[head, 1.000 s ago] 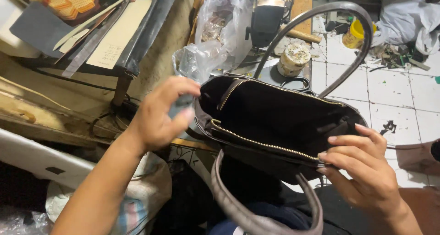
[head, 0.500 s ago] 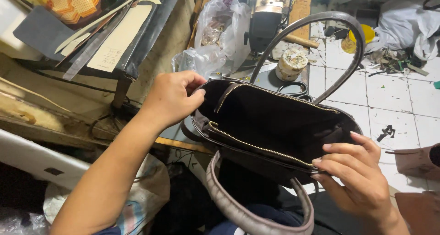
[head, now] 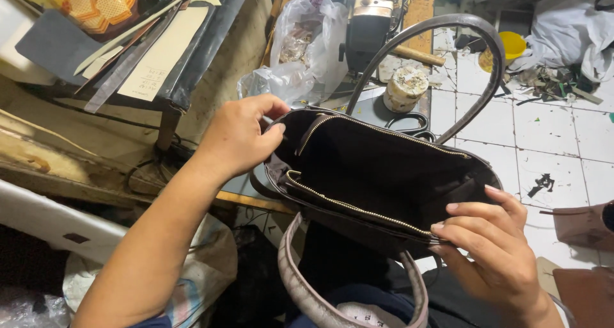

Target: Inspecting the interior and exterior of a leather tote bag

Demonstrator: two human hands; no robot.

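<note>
A dark brown handbag [head: 377, 174] with a gold zipper lies open-mouthed in front of me, its dark lining showing. One curved handle [head: 473, 59] arches up behind it and the other [head: 307, 283] hangs toward me. My left hand [head: 240, 136] pinches the bag's left end at the rim. My right hand [head: 492, 251] grips the right end of the near rim, fingers curled over the zipper edge.
A sewing machine [head: 371, 21] and a clear plastic bag [head: 300, 46] stand behind the handbag. A round tin [head: 404, 88] sits beside scissors [head: 409, 122]. Leather strips and card patterns [head: 147, 53] lie at upper left. White tiled floor [head: 550, 136] with scraps at right.
My left hand has moved right from beside the bag and taken hold of its left end. The bag's mouth has opened wider and sits closer in view.
</note>
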